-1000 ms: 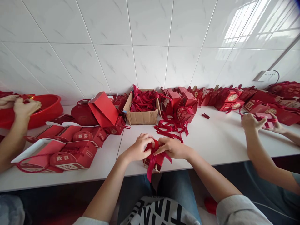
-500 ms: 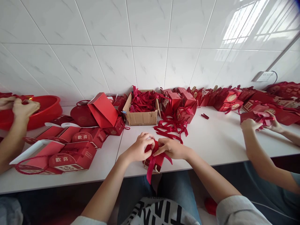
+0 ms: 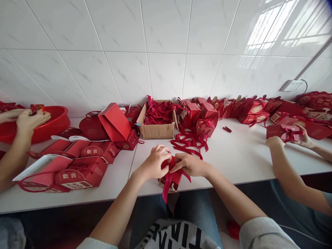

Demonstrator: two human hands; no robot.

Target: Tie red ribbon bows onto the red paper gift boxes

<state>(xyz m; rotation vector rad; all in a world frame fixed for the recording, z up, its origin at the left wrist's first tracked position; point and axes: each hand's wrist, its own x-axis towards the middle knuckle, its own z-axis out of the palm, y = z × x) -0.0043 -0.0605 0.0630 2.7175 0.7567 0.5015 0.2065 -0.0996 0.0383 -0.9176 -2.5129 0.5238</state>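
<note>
In front of me at the table's near edge lies a small red gift box [image 3: 177, 178] with a red ribbon [image 3: 167, 186] on its top. One ribbon tail hangs over the front side, another sticks out to the right. My left hand [image 3: 155, 162] is closed on the ribbon from the left, thumb and fingers bent at the box's top. From the right, my right hand [image 3: 190, 164] also pinches the ribbon, its index finger pressed down close to my left thumb. The spot where the fingers meet is partly hidden.
A cardboard box [image 3: 157, 130] full of red ribbons stands at the wall, with loose ribbons [image 3: 190, 140] beside it. Red gift boxes [image 3: 80, 173] crowd the left; more line the wall rightward. Co-workers' hands work at a red basin [image 3: 57, 121] and a ribboned box [image 3: 275, 131].
My hands and the ribbon stay almost still. At left, a co-worker's hands shift slightly right with a small red item. The right co-worker's box tilts a little.
</note>
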